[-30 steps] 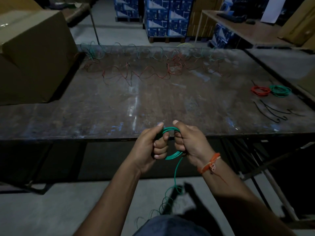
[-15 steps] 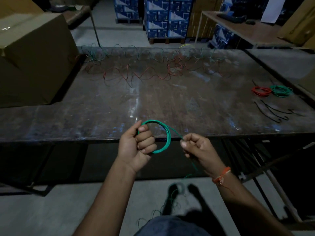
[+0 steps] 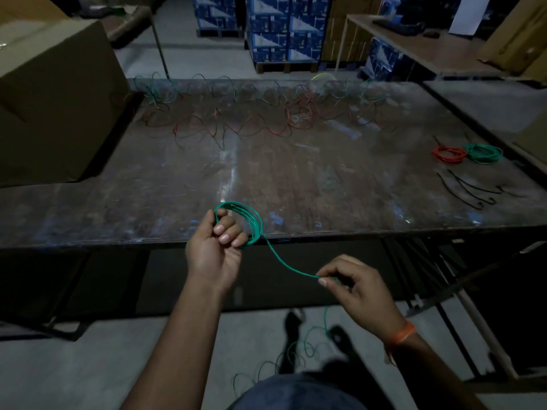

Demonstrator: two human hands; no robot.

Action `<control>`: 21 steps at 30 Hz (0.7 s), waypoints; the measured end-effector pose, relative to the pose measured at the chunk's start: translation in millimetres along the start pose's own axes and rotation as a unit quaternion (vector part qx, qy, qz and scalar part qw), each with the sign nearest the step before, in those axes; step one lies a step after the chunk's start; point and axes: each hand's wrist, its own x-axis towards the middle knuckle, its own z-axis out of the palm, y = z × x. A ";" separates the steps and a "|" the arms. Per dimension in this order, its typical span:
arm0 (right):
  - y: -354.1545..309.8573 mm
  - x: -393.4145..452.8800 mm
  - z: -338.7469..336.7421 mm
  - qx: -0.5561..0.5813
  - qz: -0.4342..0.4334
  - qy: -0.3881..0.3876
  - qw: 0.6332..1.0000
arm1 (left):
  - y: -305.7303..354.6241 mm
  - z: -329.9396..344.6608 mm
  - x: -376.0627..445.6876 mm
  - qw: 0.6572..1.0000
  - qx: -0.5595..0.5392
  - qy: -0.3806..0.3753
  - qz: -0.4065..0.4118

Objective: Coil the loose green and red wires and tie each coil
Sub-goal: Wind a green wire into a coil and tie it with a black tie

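Just past the near edge of the table [image 3: 148,202], the left hand [image 3: 214,253] grips a green wire coil [image 3: 250,220] with curled fingers. Its loose tail runs right to the right hand [image 3: 352,288], which pinches it between thumb and forefinger, then drops to the floor. Tangled loose wires [image 3: 251,119] lie at the far side; a red coil [image 3: 448,153] and green coil [image 3: 484,153] sit touching at the right.

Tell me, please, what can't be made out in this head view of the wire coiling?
- Green wire's free end: head view, lost in dark floor loops behind the person's lap.
- Black ties: head view, too thin and dim to count.
- Loose wires: head view, tangled, count unclear.
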 end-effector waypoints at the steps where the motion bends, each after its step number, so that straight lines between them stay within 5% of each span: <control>1: -10.4 3.3 -2.8 -0.007 -0.030 -0.003 1.000 | -3.4 1.2 0.0 1.000 0.019 -0.002 0.009; 12: -77.8 57.6 -15.7 -0.042 -0.202 0.043 0.977 | -48.5 8.6 -10.6 0.937 0.324 -0.082 0.105; 21: -61.3 80.2 -39.7 0.031 -0.172 0.047 0.983 | -72.1 46.6 -22.2 0.932 0.342 -0.110 0.041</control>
